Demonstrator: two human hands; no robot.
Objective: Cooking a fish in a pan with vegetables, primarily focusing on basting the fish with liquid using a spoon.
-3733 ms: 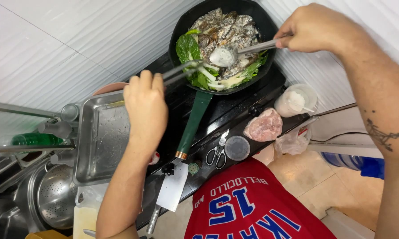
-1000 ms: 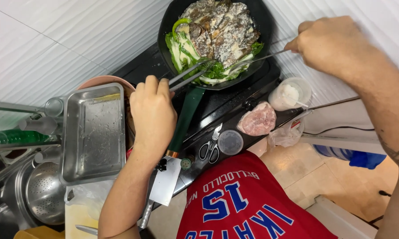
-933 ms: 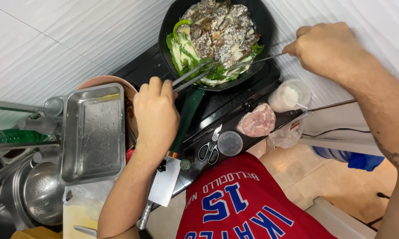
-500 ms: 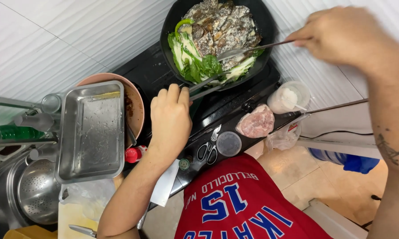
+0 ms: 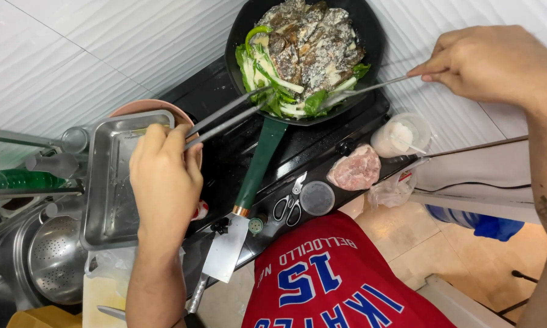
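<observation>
My left hand (image 5: 164,182) now sits lower and further from the black pan (image 5: 370,36) than a second ago, its grip keeping the metal tongs (image 5: 225,118) whose tips have moved to the leafy greens (image 5: 267,79) at the pan's near-left rim. My right hand (image 5: 492,61) has lifted up and out to the right; the long spoon (image 5: 370,90) it pinches has left the middle of the food and now pokes in at the near edge. The greens, earlier bunched at the left, now spread along the front rim.
</observation>
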